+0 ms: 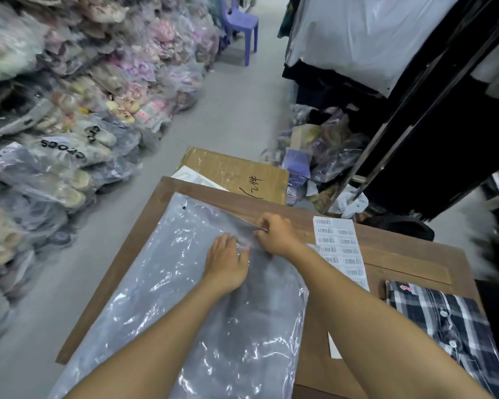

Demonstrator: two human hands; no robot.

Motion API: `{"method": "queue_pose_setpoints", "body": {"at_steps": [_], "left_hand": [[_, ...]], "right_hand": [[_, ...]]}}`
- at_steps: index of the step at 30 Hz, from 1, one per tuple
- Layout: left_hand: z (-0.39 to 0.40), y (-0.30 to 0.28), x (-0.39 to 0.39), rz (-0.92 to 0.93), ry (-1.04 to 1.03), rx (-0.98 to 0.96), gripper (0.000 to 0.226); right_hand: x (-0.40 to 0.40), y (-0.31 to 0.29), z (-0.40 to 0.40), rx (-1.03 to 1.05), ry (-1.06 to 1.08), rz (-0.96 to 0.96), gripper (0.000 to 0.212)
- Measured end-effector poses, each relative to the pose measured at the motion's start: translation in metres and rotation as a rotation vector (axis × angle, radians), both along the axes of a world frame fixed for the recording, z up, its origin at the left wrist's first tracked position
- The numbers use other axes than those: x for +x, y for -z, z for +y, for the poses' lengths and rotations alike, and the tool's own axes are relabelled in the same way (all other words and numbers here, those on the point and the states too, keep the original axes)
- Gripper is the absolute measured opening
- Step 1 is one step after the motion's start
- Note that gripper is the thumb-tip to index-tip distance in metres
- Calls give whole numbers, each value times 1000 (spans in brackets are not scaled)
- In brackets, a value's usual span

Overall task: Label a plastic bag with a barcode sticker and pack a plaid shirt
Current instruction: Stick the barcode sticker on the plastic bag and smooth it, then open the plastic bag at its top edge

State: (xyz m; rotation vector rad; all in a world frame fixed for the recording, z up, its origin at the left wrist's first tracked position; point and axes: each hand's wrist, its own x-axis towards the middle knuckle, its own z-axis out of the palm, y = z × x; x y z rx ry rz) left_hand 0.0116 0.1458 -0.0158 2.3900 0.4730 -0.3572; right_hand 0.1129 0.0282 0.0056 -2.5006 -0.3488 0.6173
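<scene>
On the wooden worktop [133, 254] lay the clear plastic bag [190, 298], flat, with the left hand [228, 263] spread palm-down on it. Right hand [277, 234] had its grip pinched on the bag's upper right edge. Barcode sticker sheet [340, 249] sat just right of the bag; plaid shirt [450, 326] lay folded at the worktop's right edge.

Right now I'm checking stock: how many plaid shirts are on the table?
1. The plaid shirt lies folded at the table's right edge, beside the label sheet; more may sit out of frame.
</scene>
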Motion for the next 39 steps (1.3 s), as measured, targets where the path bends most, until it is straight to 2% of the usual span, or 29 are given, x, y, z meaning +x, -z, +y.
{"method": "queue_pose_setpoints", "body": {"at_steps": [4, 9, 13, 16, 18, 21, 23, 26, 31, 35, 37, 39], "left_hand": [[2, -15, 28, -40, -77, -197, 54], [-10, -39, 62, -32, -237, -326, 50], [-30, -49, 69, -34, -239, -257, 23], [-39, -51, 64, -16, -236, -173, 26], [-42, -50, 59, -15, -178, -126, 27], [-39, -48, 53, -1, -201, -137, 24], [-35, -46, 50, 14, -213, -173, 18], [-29, -40, 43, 6, -177, -226, 33], [-30, -39, 31, 30, -199, -403, 33], [-30, -48, 23, 181, -201, -693, 11], [-29, -51, 20, 218, -177, -750, 3], [-27, -51, 19, 169, -210, -768, 2]], "right_hand": [[-9, -7, -10, 157, 160, 46, 12], [-29, -13, -20, 333, 344, 130, 13], [-47, -14, -23, 494, 424, 227, 25], [-60, -11, -27, 500, 430, 259, 36], [-67, -10, -31, 561, 449, 375, 33], [-72, -11, -39, 665, 471, 608, 32], [-69, -12, -44, 708, 537, 663, 30], [-60, -10, -49, 750, 676, 611, 39], [-59, -2, -39, 692, 743, 440, 32], [-59, 3, -31, 627, 771, 323, 28], [-57, 5, -32, 575, 780, 287, 16], [-54, 7, -36, 597, 799, 335, 9]]}}
